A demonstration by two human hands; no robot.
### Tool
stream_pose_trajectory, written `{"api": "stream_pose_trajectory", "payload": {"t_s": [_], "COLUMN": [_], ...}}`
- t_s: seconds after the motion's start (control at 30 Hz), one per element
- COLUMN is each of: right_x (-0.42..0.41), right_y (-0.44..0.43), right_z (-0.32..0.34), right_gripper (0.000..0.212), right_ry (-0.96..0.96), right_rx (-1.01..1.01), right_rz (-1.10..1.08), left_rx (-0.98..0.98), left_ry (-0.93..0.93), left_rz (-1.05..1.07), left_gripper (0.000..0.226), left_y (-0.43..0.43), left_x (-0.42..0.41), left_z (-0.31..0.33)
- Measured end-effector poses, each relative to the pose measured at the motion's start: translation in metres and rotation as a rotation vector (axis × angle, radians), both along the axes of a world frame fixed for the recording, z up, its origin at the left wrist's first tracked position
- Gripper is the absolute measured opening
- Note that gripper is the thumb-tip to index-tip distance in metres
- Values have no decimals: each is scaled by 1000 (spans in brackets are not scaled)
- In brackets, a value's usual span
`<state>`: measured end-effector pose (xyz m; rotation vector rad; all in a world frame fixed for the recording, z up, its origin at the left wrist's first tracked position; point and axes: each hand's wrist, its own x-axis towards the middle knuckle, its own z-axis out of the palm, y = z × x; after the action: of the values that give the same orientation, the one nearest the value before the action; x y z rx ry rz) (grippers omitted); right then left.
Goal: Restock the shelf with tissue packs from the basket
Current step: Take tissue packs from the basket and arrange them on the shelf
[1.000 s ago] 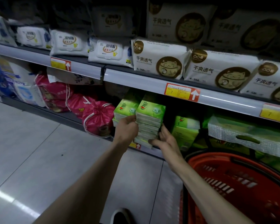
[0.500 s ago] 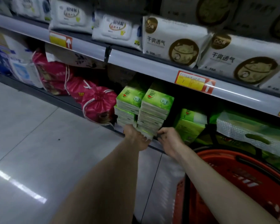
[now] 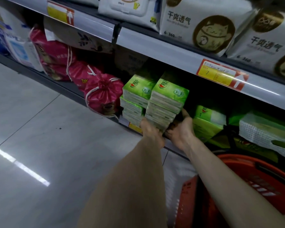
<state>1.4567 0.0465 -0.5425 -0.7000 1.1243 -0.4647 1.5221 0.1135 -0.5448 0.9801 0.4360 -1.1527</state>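
Note:
Two stacks of green tissue packs stand side by side on the bottom shelf (image 3: 67,87): the left stack (image 3: 135,96) and the right stack (image 3: 168,102). My left hand (image 3: 150,131) grips the lower front corner of the right stack, its fingers hidden against the packs. My right hand (image 3: 179,129) cups the stack's lower right side, with fingers reaching up along it. The red basket (image 3: 237,163) sits at the lower right beneath my right forearm; its contents are not visible.
Pink drawstring bags (image 3: 102,94) crowd the shelf left of the stacks. More green packs (image 3: 207,119) and a white mesh-wrapped bundle (image 3: 262,134) lie to the right. The upper shelf rail (image 3: 171,51) with price tags overhangs, carrying white cat-print packs (image 3: 204,27). Grey tiled floor (image 3: 39,145) spreads left.
Both hands dropped from the stack's sides to its base at the shelf edge. The view has moved closer and lower toward the bottom shelf.

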Motion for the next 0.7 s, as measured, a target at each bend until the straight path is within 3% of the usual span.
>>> {"api": "stream_pose_trajectory", "payload": {"t_s": [0.37, 0.57, 0.7], "right_x": [5, 5, 6], "right_y": [9, 4, 5], "right_z": [8, -1, 0], "right_gripper": [62, 62, 56], "right_ry": [-130, -64, -39], "right_rx": [65, 33, 15], "right_rz": [-50, -27, -22], "left_rx": [-8, -57, 36], "left_ry": [202, 247, 230], "left_rz": [113, 207, 178], "left_gripper": [75, 76, 78], "left_y": [-17, -23, -29], "left_x": [-1, -1, 4], "left_z": [46, 55, 39]}}
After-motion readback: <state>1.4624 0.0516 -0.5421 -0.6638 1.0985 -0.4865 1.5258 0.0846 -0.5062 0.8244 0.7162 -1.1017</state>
